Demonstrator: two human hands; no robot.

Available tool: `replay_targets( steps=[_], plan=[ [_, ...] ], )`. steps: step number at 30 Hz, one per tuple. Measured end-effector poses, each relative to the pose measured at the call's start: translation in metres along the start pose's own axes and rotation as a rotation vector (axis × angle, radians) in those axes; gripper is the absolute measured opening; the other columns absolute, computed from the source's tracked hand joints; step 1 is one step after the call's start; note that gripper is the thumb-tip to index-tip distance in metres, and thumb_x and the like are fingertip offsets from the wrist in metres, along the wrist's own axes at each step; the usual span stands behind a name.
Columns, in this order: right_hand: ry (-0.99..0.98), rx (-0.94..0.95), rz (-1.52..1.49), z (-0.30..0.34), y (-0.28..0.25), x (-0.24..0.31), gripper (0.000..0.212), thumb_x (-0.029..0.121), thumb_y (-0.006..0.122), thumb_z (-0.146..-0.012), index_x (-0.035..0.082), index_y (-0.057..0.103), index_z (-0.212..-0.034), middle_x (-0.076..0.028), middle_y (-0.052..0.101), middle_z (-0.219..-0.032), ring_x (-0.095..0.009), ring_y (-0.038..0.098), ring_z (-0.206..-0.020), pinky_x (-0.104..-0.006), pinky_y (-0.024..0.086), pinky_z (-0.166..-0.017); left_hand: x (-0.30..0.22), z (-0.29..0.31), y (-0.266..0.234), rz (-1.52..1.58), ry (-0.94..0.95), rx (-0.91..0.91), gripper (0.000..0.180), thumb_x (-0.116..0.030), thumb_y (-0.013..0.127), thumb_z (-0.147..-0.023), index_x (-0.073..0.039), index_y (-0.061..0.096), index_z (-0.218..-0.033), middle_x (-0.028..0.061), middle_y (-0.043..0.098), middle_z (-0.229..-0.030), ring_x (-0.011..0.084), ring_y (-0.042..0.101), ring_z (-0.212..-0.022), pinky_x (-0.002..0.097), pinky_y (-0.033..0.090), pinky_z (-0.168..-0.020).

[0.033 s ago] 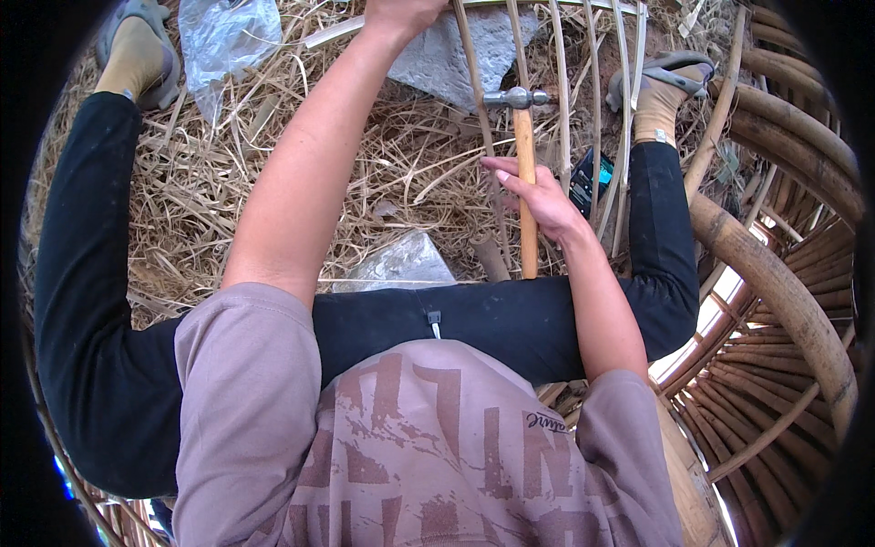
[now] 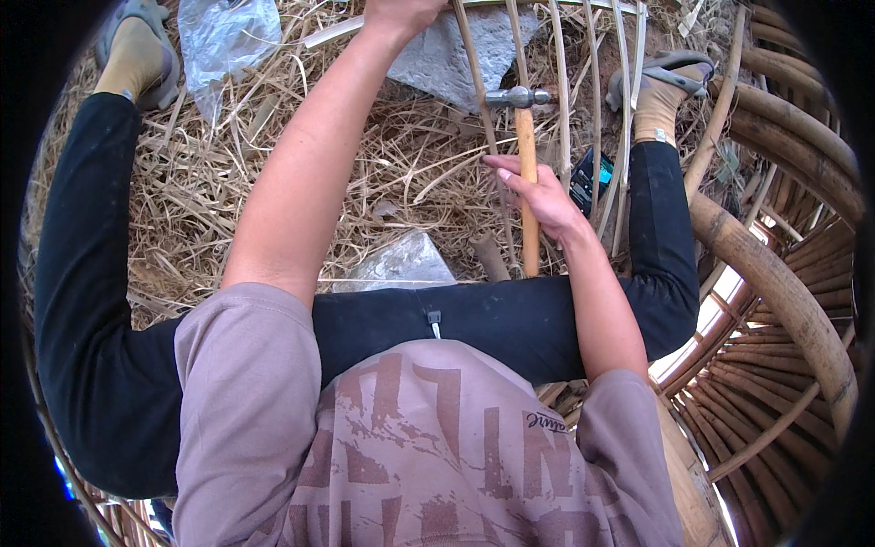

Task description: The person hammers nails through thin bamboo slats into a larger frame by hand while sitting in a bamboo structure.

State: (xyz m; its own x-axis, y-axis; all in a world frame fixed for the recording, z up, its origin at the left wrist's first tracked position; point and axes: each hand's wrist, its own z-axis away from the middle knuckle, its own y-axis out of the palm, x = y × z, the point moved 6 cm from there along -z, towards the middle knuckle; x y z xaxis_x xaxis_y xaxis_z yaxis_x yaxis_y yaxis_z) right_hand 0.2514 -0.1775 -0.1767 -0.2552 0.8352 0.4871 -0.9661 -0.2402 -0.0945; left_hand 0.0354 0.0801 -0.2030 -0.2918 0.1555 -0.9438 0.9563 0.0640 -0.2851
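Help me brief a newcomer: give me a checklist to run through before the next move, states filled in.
1. Hold on the hammer: ok, its handle is in the right hand.
2. Full view of the left hand: not ok, the upper edge cuts it off.
3. Gap between hammer head and left hand: ok, they are apart.
4. Slats touching the stone: cannot tell.
5. Plastic sheet away from the hammer: ok.

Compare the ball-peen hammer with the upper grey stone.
The ball-peen hammer is slim, largely wooden; the grey stone is a broad, angular block. The hammer's handle crosses the right hand; the stone lies among dry straw, with thin strips crossing in front. Both show grey, the hammer only at its metal head.
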Motion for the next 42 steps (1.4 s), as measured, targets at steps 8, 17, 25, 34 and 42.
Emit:
replay_targets(
  steps=[8,17,25,34,42],
  plan=[
    [0.047,-0.029,0.0,0.016,0.006,0.01,0.036,0.026,0.061,-0.099,0.01,0.067,-0.131,-0.002,0.067,-0.114,-0.011,0.056,-0.101,-0.0304,0.045,-0.083,0.001,0.001,-0.001,0.01,0.051,-0.024,0.04,-0.014,0.078,-0.076,-0.001,0.071,-0.113,0.0153,0.073,-0.099,0.0224,0.07,-0.073,0.033,0.056,-0.072],
    [0.109,0.041,-0.093,0.017,0.025,0.001,0.039,0.029,0.061,-0.099,0.013,0.063,-0.135,-0.004,0.064,-0.127,-0.016,0.056,-0.12,-0.0413,0.044,-0.098,0.004,0.0,0.002,0.018,0.006,-0.005,0.042,-0.014,0.08,-0.075,-0.001,0.07,-0.114,0.0141,0.073,-0.101,0.0199,0.069,-0.071,0.0316,0.056,-0.071],
    [0.099,0.072,-0.168,0.017,0.033,-0.002,0.043,0.032,0.063,-0.099,0.013,0.061,-0.137,-0.003,0.063,-0.132,-0.016,0.053,-0.126,-0.0437,0.043,-0.102,0.004,-0.001,0.005,0.007,0.043,-0.006,0.041,-0.014,0.081,-0.075,-0.001,0.07,-0.113,0.0134,0.073,-0.101,0.0198,0.068,-0.07,0.0315,0.056,-0.071],
    [0.101,0.057,-0.173,0.015,0.033,-0.002,0.038,0.024,0.06,-0.099,0.01,0.063,-0.134,-0.007,0.061,-0.135,-0.019,0.051,-0.131,-0.0477,0.04,-0.109,0.001,-0.001,-0.001,-0.002,0.046,-0.009,0.042,-0.014,0.081,-0.074,-0.001,0.07,-0.113,0.0138,0.073,-0.101,0.0203,0.069,-0.072,0.0311,0.056,-0.071],
    [0.127,0.043,-0.216,0.02,0.029,0.007,0.035,0.015,0.058,-0.097,0.008,0.066,-0.13,-0.009,0.059,-0.137,-0.02,0.052,-0.129,-0.0399,0.043,-0.108,0.003,0.001,0.0,0.029,0.014,0.002,0.042,-0.012,0.081,-0.075,0.001,0.07,-0.114,0.015,0.073,-0.102,0.021,0.07,-0.076,0.0309,0.057,-0.072]
  ],
)
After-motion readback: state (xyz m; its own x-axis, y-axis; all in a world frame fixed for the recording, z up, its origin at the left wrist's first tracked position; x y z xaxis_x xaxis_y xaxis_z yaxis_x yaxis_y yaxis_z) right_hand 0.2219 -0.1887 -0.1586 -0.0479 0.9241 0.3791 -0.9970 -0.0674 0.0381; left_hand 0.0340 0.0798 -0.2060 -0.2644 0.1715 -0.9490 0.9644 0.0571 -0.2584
